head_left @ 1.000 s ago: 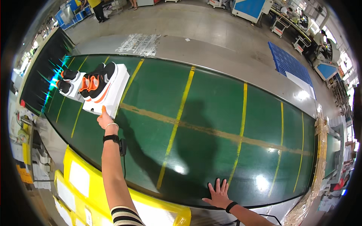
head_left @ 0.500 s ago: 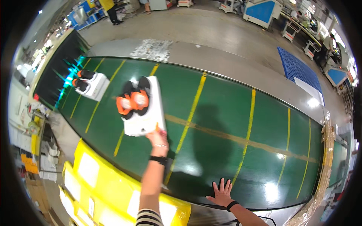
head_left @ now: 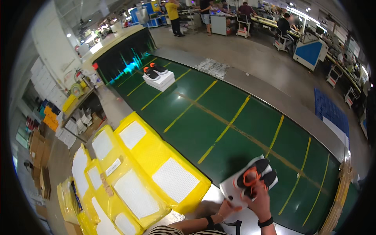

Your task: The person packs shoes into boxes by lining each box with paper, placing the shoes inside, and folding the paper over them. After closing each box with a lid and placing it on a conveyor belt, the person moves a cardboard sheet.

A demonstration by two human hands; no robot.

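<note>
A white shoebox (head_left: 232,188) with a pair of black-and-orange shoes on top lies tilted at the near edge of the green conveyor belt (head_left: 203,133). My left hand (head_left: 226,209) grips the box's near corner, its fingers partly hidden. Over the pair, my right hand (head_left: 259,197) has its fingers closed on the near black-and-orange shoe (head_left: 250,178), at its opening. The other shoe (head_left: 268,177) rests beside it on the box. Farther up the belt stands a second white shoebox (head_left: 161,81) carrying another pair of dark shoes (head_left: 152,71).
Yellow-wrapped packages (head_left: 152,172) with white panels line the belt's near left side. A dark curtain (head_left: 125,51) hangs at the far end, lit blue-green. Metal edging (head_left: 274,96) runs along the far side. Beyond are a blue grate (head_left: 331,113), machines and several people.
The near shoebox has come toward me and right, to the belt's near edge. My right hand has left the belt surface and closed on a shoe. The view has swung left and up.
</note>
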